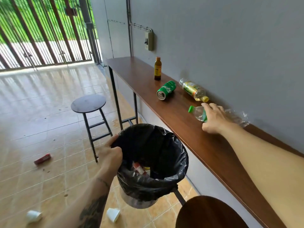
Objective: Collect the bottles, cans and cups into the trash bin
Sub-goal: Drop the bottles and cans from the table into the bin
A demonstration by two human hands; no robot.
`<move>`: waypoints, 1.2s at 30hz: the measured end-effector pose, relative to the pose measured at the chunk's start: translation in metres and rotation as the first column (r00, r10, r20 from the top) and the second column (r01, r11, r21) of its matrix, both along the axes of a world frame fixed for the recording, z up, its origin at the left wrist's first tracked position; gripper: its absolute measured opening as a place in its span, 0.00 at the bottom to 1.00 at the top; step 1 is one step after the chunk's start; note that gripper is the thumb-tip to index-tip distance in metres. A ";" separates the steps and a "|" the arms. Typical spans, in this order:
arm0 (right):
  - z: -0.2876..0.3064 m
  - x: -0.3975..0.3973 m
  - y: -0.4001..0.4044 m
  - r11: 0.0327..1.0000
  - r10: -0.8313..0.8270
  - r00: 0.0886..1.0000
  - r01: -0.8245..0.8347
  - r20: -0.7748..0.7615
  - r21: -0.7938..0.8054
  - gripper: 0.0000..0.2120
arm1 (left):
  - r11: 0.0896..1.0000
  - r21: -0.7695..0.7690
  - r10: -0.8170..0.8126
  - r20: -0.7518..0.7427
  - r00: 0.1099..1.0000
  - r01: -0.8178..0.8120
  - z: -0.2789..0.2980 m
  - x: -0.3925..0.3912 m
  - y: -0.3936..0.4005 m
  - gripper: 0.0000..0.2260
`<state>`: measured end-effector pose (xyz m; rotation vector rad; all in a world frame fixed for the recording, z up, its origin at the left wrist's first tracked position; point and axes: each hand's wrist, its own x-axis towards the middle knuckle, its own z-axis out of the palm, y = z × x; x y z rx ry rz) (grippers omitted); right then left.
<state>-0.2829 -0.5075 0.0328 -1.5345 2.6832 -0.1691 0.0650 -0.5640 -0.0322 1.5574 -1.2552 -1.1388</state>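
Observation:
My left hand (109,155) grips the rim of a trash bin (172,183) lined with a black bag, held off the floor beside a wooden wall counter (205,145); some litter lies inside. My right hand (213,119) closes around a clear plastic bottle (196,112) with a green cap, lying on the counter. Farther along lie a green can (166,90) and a bottle of yellow liquid (192,90), both on their sides. A small brown bottle (157,68) stands upright beyond them. Two white cups (33,216) (113,214) and a red can (42,159) lie on the tiled floor.
A round black stool (88,102) stands on the floor left of the counter. Another round wooden stool seat (209,213) is at the bottom, just under the bin. A switch box (149,41) hangs on the grey wall. A barred gate (46,33) closes the far end.

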 end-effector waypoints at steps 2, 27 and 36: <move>-0.006 -0.006 -0.010 1.000 0.000 1.000 0.000 -0.024 0.013 0.44 | 1.000 -0.020 0.024 0.000 1.000 -0.024 0.000 -0.002 0.001 0.30; -0.058 0.250 -0.076 0.821 0.526 0.838 -0.545 -0.145 -0.168 0.33 | 0.983 -0.058 0.162 -0.173 0.971 -0.174 -0.019 0.040 -0.051 0.32; -0.081 0.258 -0.136 0.897 0.436 0.899 -0.437 -0.028 -0.065 0.38 | 0.998 0.026 0.060 -0.190 0.980 -0.056 -0.034 0.071 -0.133 0.31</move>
